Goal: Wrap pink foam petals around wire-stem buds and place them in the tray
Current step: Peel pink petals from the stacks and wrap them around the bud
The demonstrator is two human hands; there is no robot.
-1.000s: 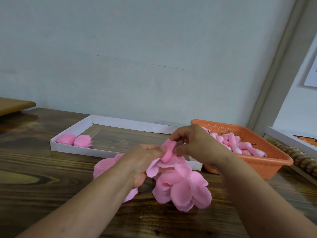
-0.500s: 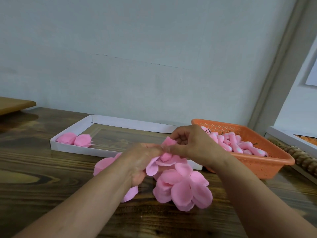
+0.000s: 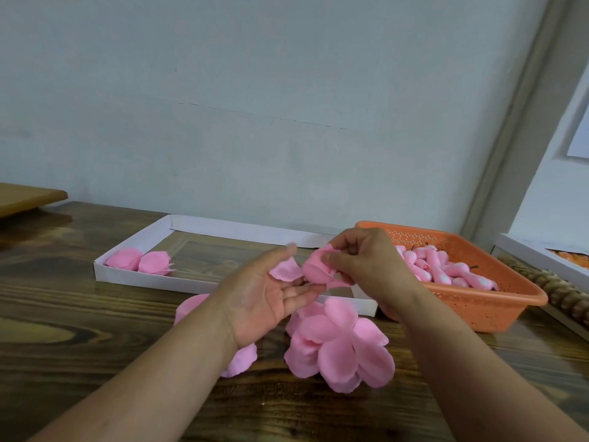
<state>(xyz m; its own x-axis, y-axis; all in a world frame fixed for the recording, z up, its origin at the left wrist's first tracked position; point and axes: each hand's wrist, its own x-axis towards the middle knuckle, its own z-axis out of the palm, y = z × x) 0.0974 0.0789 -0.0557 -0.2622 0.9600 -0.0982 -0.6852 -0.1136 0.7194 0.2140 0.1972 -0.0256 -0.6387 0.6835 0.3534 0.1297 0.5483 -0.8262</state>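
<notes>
Two bare forearms enter from the bottom edge, one from about 7 o'clock and the other from about 5 o'clock, and no sleeve, cuff or glove shows anywhere along them. The left hand [image 3: 264, 301] wears no ring, watch or bracelet, and its wrist is uncovered. The right hand [image 3: 366, 266] is likewise plain, with no jewellery on the fingers [image 3: 347, 250] or at the wrist. The fingernails that show look short and unpainted, though they are small and partly blurred. No clothing at all reaches into view
</notes>
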